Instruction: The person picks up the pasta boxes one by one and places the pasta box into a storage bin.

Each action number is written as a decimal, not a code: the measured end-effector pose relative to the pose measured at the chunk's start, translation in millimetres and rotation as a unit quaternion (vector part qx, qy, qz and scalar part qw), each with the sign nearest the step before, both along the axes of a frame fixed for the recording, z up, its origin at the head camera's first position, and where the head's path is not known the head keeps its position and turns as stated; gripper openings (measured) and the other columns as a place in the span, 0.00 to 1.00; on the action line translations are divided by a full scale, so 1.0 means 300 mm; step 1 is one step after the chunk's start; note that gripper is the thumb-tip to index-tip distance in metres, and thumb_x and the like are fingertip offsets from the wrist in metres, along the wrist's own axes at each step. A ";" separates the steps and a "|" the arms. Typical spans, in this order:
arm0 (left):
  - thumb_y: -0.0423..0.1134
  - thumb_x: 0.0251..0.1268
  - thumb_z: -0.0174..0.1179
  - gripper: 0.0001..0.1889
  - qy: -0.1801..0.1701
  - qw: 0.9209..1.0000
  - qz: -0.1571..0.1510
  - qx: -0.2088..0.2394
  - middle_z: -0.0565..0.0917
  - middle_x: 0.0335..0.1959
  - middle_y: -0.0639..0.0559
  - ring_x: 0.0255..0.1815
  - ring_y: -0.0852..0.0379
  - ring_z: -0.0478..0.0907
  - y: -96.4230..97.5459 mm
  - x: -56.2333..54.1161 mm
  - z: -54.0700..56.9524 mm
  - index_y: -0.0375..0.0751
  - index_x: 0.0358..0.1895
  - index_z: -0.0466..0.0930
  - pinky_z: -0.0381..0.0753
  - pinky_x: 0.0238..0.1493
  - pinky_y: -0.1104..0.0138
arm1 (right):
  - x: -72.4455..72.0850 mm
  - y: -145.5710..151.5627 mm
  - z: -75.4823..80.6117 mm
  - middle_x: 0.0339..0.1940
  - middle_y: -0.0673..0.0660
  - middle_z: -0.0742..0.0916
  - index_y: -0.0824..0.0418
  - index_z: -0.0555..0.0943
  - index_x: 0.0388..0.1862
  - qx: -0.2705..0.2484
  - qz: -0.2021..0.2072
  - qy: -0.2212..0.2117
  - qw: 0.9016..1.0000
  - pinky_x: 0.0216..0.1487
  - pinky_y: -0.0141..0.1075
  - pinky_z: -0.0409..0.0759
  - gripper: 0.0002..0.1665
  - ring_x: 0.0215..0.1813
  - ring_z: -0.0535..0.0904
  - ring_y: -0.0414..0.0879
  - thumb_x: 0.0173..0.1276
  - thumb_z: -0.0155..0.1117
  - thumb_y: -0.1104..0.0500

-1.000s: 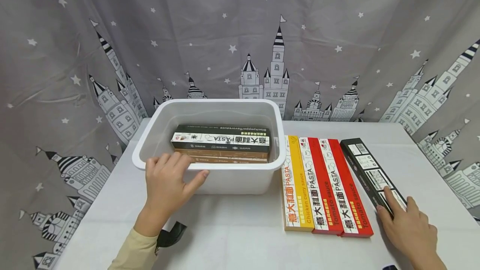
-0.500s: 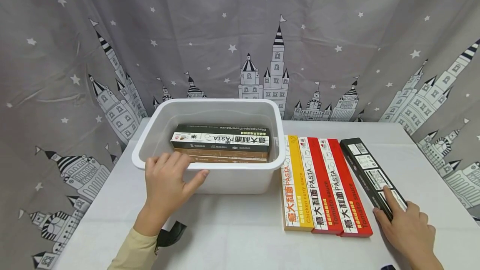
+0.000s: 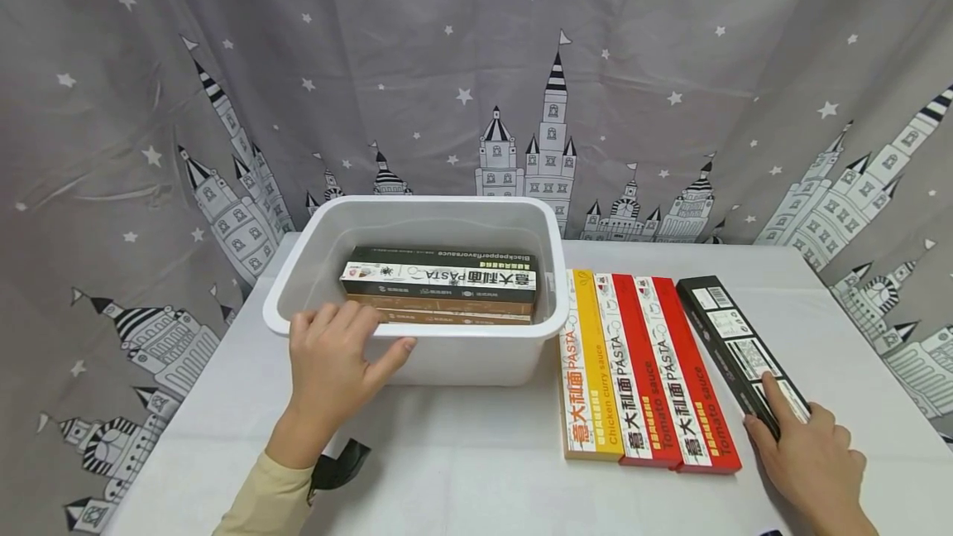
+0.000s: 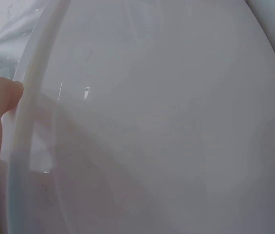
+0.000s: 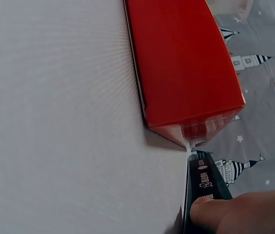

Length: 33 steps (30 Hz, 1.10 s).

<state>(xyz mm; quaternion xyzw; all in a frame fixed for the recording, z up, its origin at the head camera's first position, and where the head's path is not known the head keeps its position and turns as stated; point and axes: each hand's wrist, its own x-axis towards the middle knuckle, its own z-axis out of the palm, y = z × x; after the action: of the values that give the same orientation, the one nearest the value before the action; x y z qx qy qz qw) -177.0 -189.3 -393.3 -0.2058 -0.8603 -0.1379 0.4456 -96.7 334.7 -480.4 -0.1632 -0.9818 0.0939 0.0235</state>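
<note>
My left hand [image 3: 335, 375] holds the near rim of a white plastic bin [image 3: 469, 358], fingers hooked over the edge and thumb on the outer wall. In the left wrist view the thumb [image 4: 3, 95] lies along the bin's rim. Inside the bin lie a dark pasta box [image 3: 439, 275] and brown boxes [image 3: 447, 305] in front of it. At the right, my right hand [image 3: 815, 457] grips the near end of a black pasta box [image 3: 744, 346] lying flat on the table. In the right wrist view its thumb [image 5: 208, 212] presses the box's side.
Between bin and black box, a yellow pasta box [image 3: 596, 379] and two red ones [image 3: 646, 375] lie side by side. The nearest red one fills much of the right wrist view. A white cloth covers the table [image 3: 462, 453], and a grey castle-print curtain [image 3: 447, 48] hangs behind.
</note>
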 end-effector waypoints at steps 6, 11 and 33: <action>0.74 0.72 0.40 0.39 -0.003 1.000 0.002 0.005 0.84 0.25 0.45 0.25 0.43 0.73 0.010 0.004 0.000 0.40 0.30 0.80 0.61 0.37 0.50 | 0.004 0.008 0.008 0.54 0.90 0.67 0.55 0.50 0.83 -0.003 -0.001 -0.007 1.000 0.41 0.68 0.69 0.45 0.51 0.69 0.85 0.76 0.57 0.44; 0.72 0.72 0.41 0.38 0.007 1.000 -0.003 0.016 0.84 0.25 0.46 0.25 0.43 0.73 0.017 0.005 -0.002 0.40 0.29 0.80 0.61 0.36 0.49 | -0.003 0.026 0.025 0.53 0.89 0.68 0.55 0.51 0.83 -0.004 0.004 -0.007 1.000 0.40 0.66 0.69 0.44 0.50 0.70 0.83 0.76 0.56 0.44; 0.73 0.72 0.41 0.38 0.006 1.000 0.002 0.002 0.85 0.25 0.45 0.25 0.44 0.74 0.004 0.003 0.005 0.40 0.30 0.82 0.62 0.36 0.50 | -0.173 0.018 0.326 0.52 0.89 0.74 0.55 0.61 0.80 0.041 0.144 0.118 0.982 0.31 0.68 0.73 0.41 0.47 0.74 0.81 0.73 0.61 0.48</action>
<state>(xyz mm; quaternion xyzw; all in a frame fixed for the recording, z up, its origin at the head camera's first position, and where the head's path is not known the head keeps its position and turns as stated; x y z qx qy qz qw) -176.3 -188.3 -391.7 -0.2041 -0.8576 -0.1369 0.4518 -148.6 340.2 -382.5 -0.0067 -0.9884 0.0747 0.1317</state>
